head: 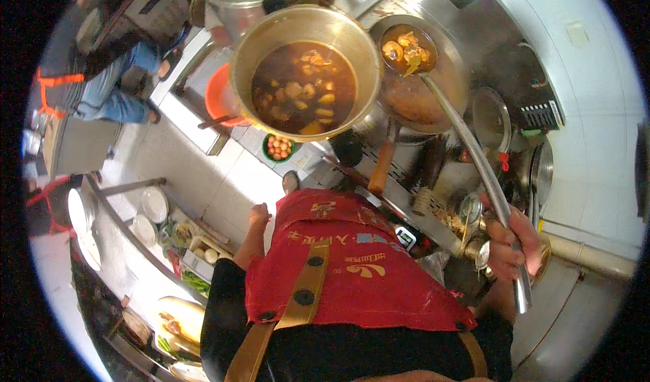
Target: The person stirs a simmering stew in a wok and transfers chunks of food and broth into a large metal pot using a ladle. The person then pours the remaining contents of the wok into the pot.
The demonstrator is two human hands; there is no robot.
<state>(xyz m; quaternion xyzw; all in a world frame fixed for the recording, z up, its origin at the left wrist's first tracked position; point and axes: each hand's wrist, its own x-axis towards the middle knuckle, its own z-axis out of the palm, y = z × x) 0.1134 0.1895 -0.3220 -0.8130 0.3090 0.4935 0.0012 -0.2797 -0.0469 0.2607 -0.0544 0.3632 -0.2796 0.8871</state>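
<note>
My right hand (513,242) is wrapped around the steel handle of a long ladle (469,143). Its bowl hangs over a wok (406,103) and holds brown broth with chunks of food (406,49) and a leaf. Steam or haze blurs what lies in the wok. Left of the wok stands a large metal pot (304,26), part filled with dark brown broth (284,85) and floating pieces of food. Beside my red apron (325,265), my left hand (260,215) hangs low with curled fingers, touching neither pot nor wok; nothing shows in it.
A wooden wok handle (382,166) points towards me. Beyond the pot are an orange basin (218,95) and a green bowl of eggs (279,148). A shelf with plates (155,204) runs along my left. Another person (109,87) is at far left. Round strainers (542,174) hang at right.
</note>
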